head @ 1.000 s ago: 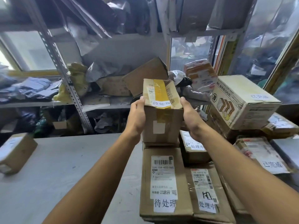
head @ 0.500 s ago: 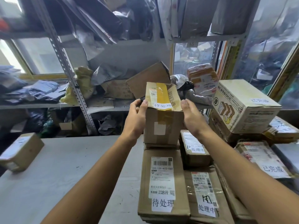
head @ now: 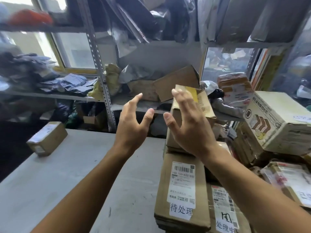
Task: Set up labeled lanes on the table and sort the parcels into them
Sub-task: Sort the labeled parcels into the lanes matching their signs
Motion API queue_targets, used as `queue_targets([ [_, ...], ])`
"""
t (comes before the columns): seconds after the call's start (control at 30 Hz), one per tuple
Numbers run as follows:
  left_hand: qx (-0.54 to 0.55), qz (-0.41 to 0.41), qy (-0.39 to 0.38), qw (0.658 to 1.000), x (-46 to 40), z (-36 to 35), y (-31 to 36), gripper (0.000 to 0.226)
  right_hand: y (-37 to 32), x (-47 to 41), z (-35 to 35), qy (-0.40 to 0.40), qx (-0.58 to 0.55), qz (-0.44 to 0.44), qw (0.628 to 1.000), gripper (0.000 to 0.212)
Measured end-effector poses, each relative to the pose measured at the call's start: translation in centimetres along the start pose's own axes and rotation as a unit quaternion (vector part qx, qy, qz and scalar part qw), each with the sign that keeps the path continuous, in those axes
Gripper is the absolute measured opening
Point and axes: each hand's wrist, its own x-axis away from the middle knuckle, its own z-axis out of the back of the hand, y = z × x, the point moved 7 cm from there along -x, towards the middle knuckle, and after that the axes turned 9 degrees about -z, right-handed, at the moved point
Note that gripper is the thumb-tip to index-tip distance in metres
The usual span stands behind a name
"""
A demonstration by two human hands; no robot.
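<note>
Tall box released since a second ago, stood behind right grip; left grip also wide, nothing held; one parcel sorted

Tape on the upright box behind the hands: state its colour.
Yellow tape, head view.

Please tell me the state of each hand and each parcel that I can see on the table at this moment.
Left hand: open, fingers spread, holding nothing.
Right hand: open, in front of the yellow-taped box, holding nothing.
Yellow-taped box: upright at the back of the pile.
Long box labelled 待处理: lying flat, label up.
Small box at the table's left edge: lying apart from the pile.
</note>
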Motion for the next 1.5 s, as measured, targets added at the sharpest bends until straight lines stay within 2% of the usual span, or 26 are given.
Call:
queue_targets([
  [0.27,-0.101,0.092,0.054,0.989,3.3,11.1,-10.8,0.058,-8.9,-1.7,-13.7,-0.148,-0.017,0.06,0.987,0.068],
  [0.4,-0.117,0.147,0.073,0.979,4.2,16.4,-18.4,0.059,-12.6,-2.7,-22.3,-0.201,-0.018,0.064,0.977,0.071],
  [0.63,-0.128,0.205,0.073,0.968,3.9,25.2,-33.3,0.049,-19.3,-5.4,-39.1,-0.272,-0.004,0.035,0.962,0.071],
  [0.8,-0.131,0.273,0.071,0.95,4.1,31.3,-43.9,0.051,-22.1,-6.2,-50.8,-0.322,-0.023,-0.025,0.946,0.069],
  [0.97,-0.138,0.349,0.062,0.925,4.8,35.4,-54.0,0.056,-22.8,-6.0,-61.9,-0.404,-0.052,-0.13,0.904,0.067],
  [1.1,-0.128,0.361,0.037,0.923,4.2,35.9,-59.9,0.057,-23.7,-6.2,-69.1,-0.434,-0.113,-0.227,0.865,0.063],
  [1.33,-0.074,0.404,0.02,0.912,4.0,34.5,-68.1,0.054,-23.6,-5.3,-78.3,-0.448,-0.177,-0.331,0.811,0.061],
  [1.5,0.0,0.47,0.005,0.883,4.7,32.4,-72.4,0.051,-22.7,-4.8,-82.6,-0.453,-0.239,-0.409,0.755,0.053],
])
